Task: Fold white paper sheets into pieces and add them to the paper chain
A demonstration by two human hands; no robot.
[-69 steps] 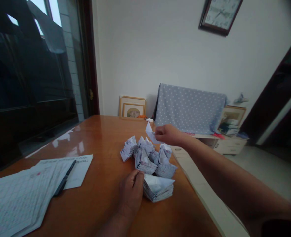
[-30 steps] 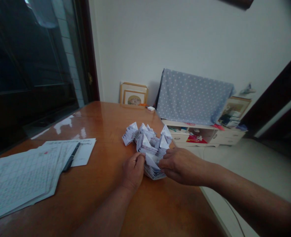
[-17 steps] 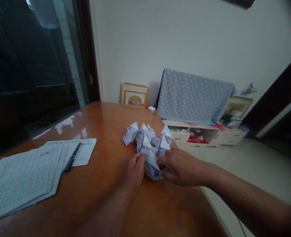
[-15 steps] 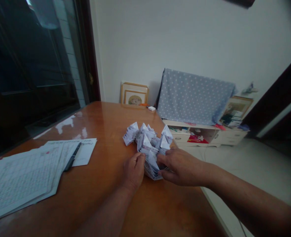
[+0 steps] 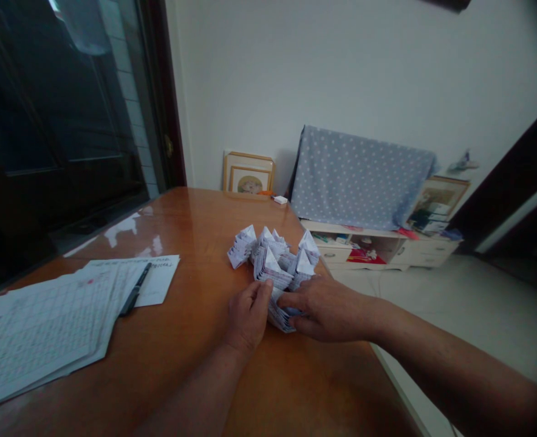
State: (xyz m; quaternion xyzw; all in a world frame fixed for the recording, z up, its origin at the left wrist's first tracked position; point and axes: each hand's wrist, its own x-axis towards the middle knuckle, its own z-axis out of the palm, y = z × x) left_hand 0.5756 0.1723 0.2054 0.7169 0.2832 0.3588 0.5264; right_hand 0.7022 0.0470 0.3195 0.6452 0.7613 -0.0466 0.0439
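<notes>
Brown, glossy wood makes up the worktop (image 5: 205, 218), which is stretched away from the viewer. Its right edge is passed over by the right forearm, so little room is left on that side; bare wood is shown to the left of the paper pieces and beyond them, up to the far edge. Past that edge, a low white cabinet (image 5: 418, 252) is seen, with a spotted grey-blue cloth (image 5: 364, 176) draped above it. Written sheets (image 5: 45, 328) are fanned across the left side.

Near the right edge, several folded paper pieces (image 5: 272, 270) are grouped, their white peaks pointed mostly upward. Just on the near side of them, a layered paper stack (image 5: 278, 317) is set between the two hands. Its left side is pinched between thumb and finger of the left hand (image 5: 249, 312). Its right side is touched by the right hand (image 5: 325, 306), with forefinger and thumb parted over it; whether anything is gripped there cannot be told. The stack's visible lower edge is slanted down to the right; its long axis is hidden by the fingers.

A dark pen (image 5: 135, 290) is laid aslant on the sheets, and a small white box (image 5: 280, 199) is placed by the far edge.
</notes>
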